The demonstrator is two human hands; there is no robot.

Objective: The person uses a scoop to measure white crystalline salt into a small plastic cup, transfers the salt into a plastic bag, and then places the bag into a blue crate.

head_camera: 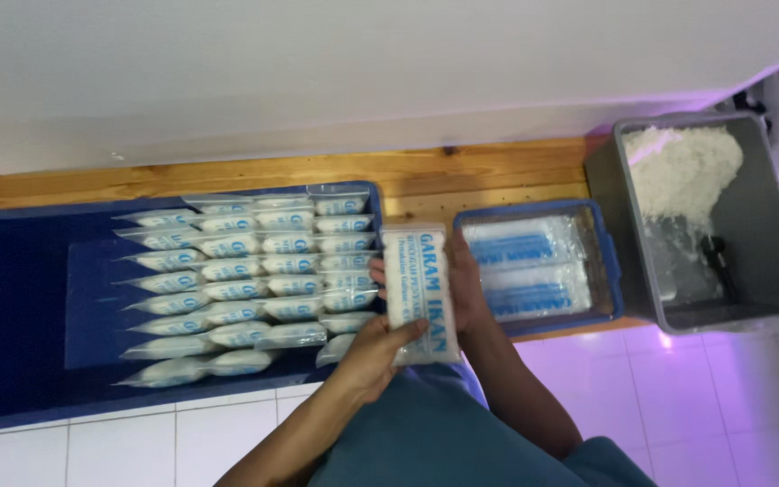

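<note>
A large blue tray (pixel 11 298) holds rows of filled clear packets (pixel 254 280). Just right of the tray's right edge, the left hand (pixel 373 353) clasps the lower end of an upright white packet with blue print (pixel 418 293), while the right hand (pixel 463 287) grips it from behind. Right of the packet sits a small blue tray (pixel 608 261) with flat bags, then a grey bin (pixel 768 225) of white powder (pixel 682 167).

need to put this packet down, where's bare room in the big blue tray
Free: the big blue tray's left part, left of the packet rows, and its front strip by the white tiles. Crowded: the tray's right side and the small blue tray.
</note>
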